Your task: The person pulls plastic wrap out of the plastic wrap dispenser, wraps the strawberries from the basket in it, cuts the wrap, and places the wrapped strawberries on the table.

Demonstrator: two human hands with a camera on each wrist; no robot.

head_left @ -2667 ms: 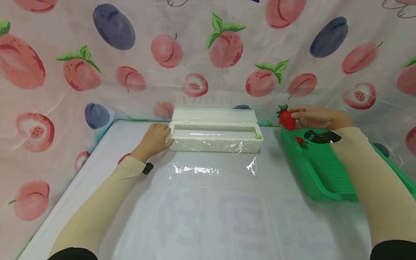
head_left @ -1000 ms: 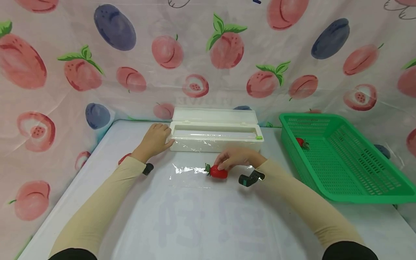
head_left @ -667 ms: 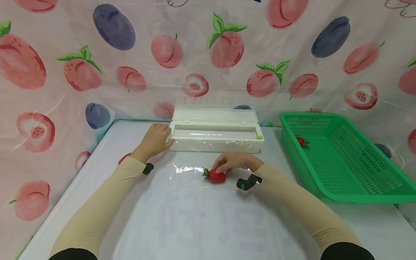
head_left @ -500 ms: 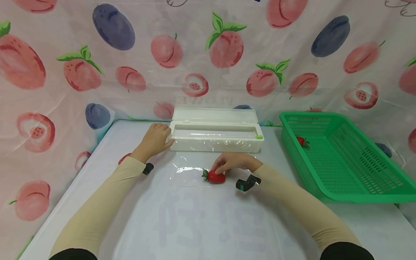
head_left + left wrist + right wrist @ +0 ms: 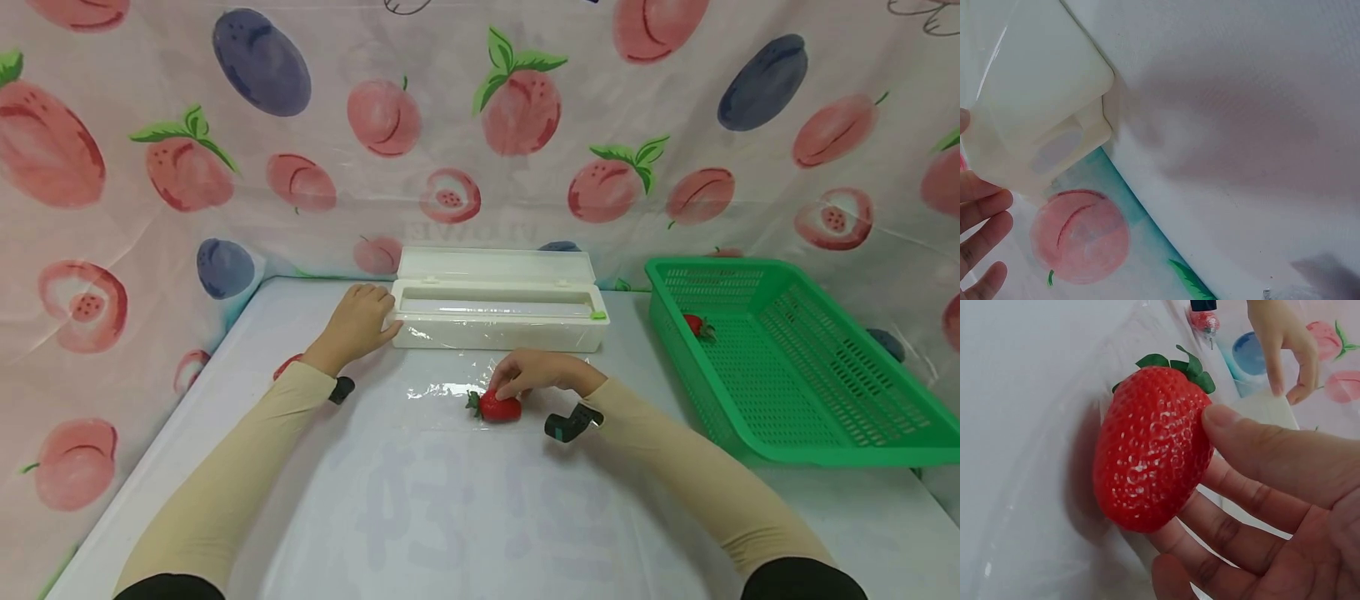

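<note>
A white cling film dispenser point(image 5: 495, 335) stands at the table's back with its lid raised. A clear sheet of cling film point(image 5: 435, 408) runs from its front onto the table. My left hand point(image 5: 358, 320) holds the dispenser's left end; the left wrist view has the thumb and fingers point(image 5: 986, 209) at its edge. My right hand point(image 5: 542, 372) pinches a red strawberry point(image 5: 500, 407) that lies sideways on the film, green leaves pointing left. Close up in the right wrist view, the thumb presses one side of the strawberry point(image 5: 1150, 450), with fingers behind it.
To the right stands a green perforated basket point(image 5: 787, 458) with another strawberry point(image 5: 697, 327) inside. A red strawberry wrapped in film point(image 5: 1204, 320) lies beyond my left wrist, mostly hidden in the head view. A fruit-printed cloth point(image 5: 480, 108) hangs behind the white table.
My right hand has brought the strawberry from above the green basket leftward and down onto the film. My left hand has stayed at the dispenser's left end. The last half second shows little movement.
</note>
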